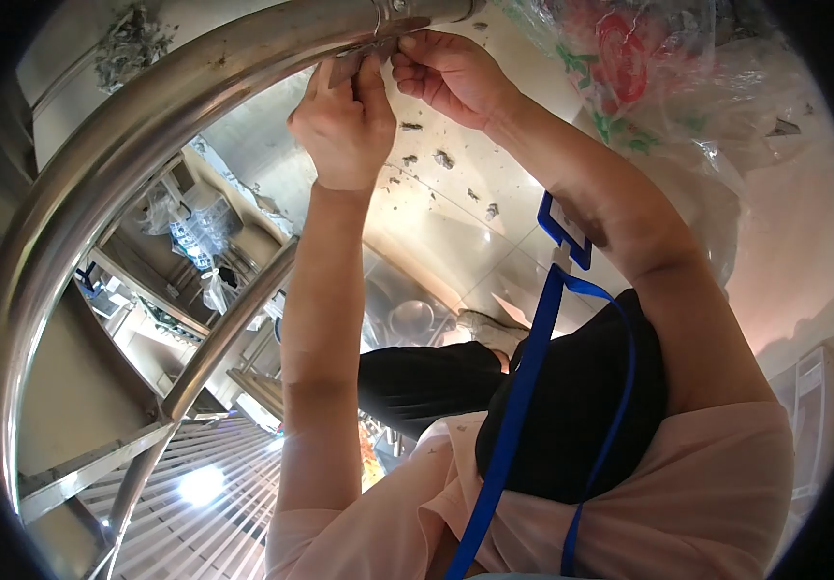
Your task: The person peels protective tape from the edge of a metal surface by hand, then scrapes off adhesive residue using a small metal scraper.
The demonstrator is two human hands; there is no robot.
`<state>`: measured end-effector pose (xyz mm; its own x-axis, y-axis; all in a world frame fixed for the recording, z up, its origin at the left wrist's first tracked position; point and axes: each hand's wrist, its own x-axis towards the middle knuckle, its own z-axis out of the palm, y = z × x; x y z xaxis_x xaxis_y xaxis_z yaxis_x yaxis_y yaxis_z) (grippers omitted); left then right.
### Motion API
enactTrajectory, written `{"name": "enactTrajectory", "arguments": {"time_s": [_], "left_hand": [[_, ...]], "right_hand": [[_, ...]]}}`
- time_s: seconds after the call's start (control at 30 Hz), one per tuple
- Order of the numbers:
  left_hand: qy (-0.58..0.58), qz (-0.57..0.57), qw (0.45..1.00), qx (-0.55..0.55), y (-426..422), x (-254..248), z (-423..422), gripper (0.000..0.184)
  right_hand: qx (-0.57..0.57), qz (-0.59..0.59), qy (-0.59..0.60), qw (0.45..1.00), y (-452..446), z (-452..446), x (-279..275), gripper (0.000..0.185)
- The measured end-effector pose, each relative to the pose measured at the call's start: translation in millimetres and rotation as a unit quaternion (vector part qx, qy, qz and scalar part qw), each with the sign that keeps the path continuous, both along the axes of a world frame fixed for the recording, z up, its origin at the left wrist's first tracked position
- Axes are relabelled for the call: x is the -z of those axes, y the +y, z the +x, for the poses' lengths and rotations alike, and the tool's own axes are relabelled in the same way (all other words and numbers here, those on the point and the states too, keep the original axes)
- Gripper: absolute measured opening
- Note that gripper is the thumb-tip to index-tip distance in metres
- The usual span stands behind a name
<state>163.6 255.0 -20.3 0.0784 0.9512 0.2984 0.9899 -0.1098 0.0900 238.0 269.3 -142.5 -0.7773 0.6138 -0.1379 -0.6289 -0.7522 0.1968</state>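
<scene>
My left hand (pixel 344 130) is closed, with a small flat greyish piece (pixel 343 69) between its thumb and fingers. It is close against the underside of a curved metal tube (pixel 160 101). My right hand (pixel 457 79) is beside it, thumb and fingertips pinched together at a thin dark strip (pixel 374 46) between the two hands. Whether this strip and the greyish piece are one thing I cannot tell. A thin wire-like loop (pixel 378 17) crosses the tube just above my fingers. Small dark scraps (pixel 444 159) lie scattered on the tiled floor below.
Clear plastic bags with red and green print (pixel 629 68) are at upper right. A dark shredded clump (pixel 133 46) is at upper left. A thinner metal bar (pixel 228 329) and a slatted surface (pixel 194 493) stand at left. A blue lanyard (pixel 518 416) hangs from my neck.
</scene>
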Motion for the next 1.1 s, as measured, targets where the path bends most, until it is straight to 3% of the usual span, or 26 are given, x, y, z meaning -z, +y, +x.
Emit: {"name": "enactTrajectory", "arguments": {"time_s": [0.1,0.3,0.37,0.5,0.53,0.6,0.67,0.83,0.93,1.1], "left_hand": [[-0.072,-0.050,0.996,0.001,-7.8,-3.1,-14.6,0.008],[-0.133,-0.038,0.989,0.044,-11.7,-6.3,-18.4,0.016],[-0.246,-0.068,0.967,-0.012,-15.3,-7.7,-18.3,0.019],[-0.372,-0.143,0.915,-0.057,-16.2,-18.1,-25.2,0.018],[-0.395,-0.163,0.902,-0.063,-16.9,-22.2,-28.7,0.017],[-0.325,-0.165,0.931,-0.028,-21.1,-31.2,-33.1,0.019],[-0.252,-0.145,0.957,0.016,-29.8,-41.3,-39.3,0.018],[-0.341,-0.240,0.904,-0.096,-64.6,-29.7,-65.0,0.014],[-0.433,-0.196,0.861,-0.181,-65.7,-23.5,-58.6,0.013],[-0.444,-0.176,0.859,-0.183,-68.3,-19.3,-59.0,0.011]], "right_hand": [[-0.013,0.028,-0.010,0.999,-3.0,2.6,-3.4,0.012],[-0.038,0.061,-0.023,0.997,-11.8,8.3,-11.8,0.013],[-0.028,0.096,-0.036,0.994,-6.3,11.4,-9.9,0.013],[0.065,0.176,-0.195,0.963,-0.6,14.3,-23.0,0.016],[0.077,0.178,-0.281,0.940,-2.5,11.1,-26.5,0.018],[0.102,0.180,-0.447,0.871,-3.8,3.7,-36.0,0.021],[0.128,0.173,-0.487,0.846,-4.0,3.1,-47.6,0.023],[0.183,0.185,-0.521,0.813,-7.6,-3.4,-52.5,0.018],[0.205,0.202,-0.511,0.810,-6.5,-6.7,-48.9,0.014],[0.191,0.289,-0.520,0.780,-20.9,-1.6,-52.9,0.011]]}}
